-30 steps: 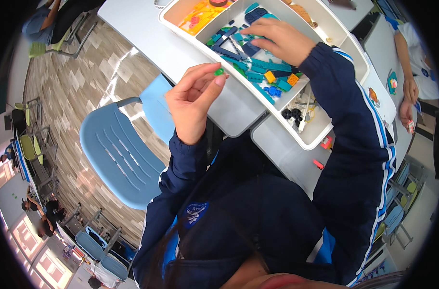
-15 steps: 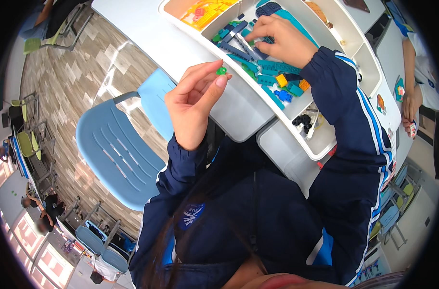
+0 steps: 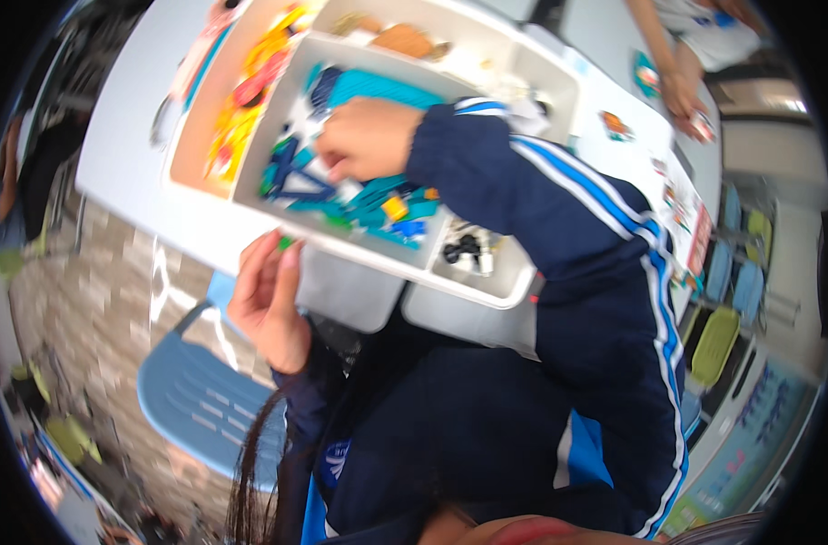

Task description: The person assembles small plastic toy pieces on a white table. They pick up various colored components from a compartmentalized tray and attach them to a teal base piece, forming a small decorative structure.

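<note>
Left hand point(image 3: 271, 302) pinches a small green piece point(image 3: 285, 242) between thumb and finger by the near edge of the surface point(image 3: 123, 136), just outside the white tray point(image 3: 387, 259), while the right hand point(image 3: 373, 138) dips among teal bricks point(image 3: 370, 202) in its large compartment, too blurred to tell whether it grips anything.

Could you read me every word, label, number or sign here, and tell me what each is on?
No text can be read; the picture is blurred.
Jacket badge: pale marks, too blurred to read.
Panel at lower right: blue marks, too blurred to tell whether they are words.
White sheet beyond the right sleeve: no words I can make out.
</note>
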Available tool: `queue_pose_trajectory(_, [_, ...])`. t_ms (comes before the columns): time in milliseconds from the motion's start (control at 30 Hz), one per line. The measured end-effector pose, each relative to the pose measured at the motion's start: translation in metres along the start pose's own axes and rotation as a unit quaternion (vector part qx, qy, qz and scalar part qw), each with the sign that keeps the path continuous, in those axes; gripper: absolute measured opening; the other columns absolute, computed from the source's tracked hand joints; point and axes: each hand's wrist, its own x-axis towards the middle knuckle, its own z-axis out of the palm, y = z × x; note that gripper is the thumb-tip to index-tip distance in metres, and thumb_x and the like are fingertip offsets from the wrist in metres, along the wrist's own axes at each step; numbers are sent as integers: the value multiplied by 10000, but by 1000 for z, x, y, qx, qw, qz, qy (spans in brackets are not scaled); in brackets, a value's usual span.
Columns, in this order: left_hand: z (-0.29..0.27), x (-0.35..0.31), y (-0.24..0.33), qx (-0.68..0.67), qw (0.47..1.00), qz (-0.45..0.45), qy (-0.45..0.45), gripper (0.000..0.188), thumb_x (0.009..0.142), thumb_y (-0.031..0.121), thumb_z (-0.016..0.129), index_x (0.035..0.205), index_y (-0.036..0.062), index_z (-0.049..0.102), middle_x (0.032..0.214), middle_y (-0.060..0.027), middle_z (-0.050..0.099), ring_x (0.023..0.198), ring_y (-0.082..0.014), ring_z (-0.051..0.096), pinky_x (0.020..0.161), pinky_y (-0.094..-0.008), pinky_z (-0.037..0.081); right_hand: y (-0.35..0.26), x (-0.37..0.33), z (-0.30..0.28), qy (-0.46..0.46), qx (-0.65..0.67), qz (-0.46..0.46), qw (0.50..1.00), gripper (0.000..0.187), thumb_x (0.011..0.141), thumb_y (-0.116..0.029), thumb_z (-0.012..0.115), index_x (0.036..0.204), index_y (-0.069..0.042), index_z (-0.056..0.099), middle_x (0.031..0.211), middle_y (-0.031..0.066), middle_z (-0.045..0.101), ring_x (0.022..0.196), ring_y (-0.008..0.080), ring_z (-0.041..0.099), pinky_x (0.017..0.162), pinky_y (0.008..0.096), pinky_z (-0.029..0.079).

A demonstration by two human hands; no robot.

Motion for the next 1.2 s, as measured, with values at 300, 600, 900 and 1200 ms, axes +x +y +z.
queue_pose_trajectory(300, [3,3,-3,31,1000,-2,-5,295,899,-47,673,1192,-50,639,1157,-154,673,999,-201,673,950,-323,517,-9,-2,8,60,-60,6,996,84,677,-79,647,732,-30,688,732,186,678,760,376,686,707,472,522])
queue_pose_trajectory(600, [7,-8,6,10,1000,19,-6,235,924,-25,656,1157,-34,625,1134,-188,685,991,-193,668,949,-320,515,-48,34,9,120,60,-115,984,206,721,-29,590,890,84,622,813,273,667,767,430,673,682,515,538])
queue_pose_trajectory(900, [-11,-21,12,27,999,21,22,214,933,-34,636,1146,-44,628,1121,-189,688,1000,-194,672,937,-315,526,-47,63,63,199,-183,-69,960,98,768,-143,676,763,-65,735,862,88,699,892,275,665,769,382,547])
queue_pose_trajectory(1200, [-7,-26,16,31,999,25,13,209,930,-36,639,1139,-43,632,1111,-176,694,993,-190,674,930,-308,528,-44,55,61,232,-253,-67,937,77,750,-125,668,720,-87,728,777,76,700,824,273,684,684,370,544])
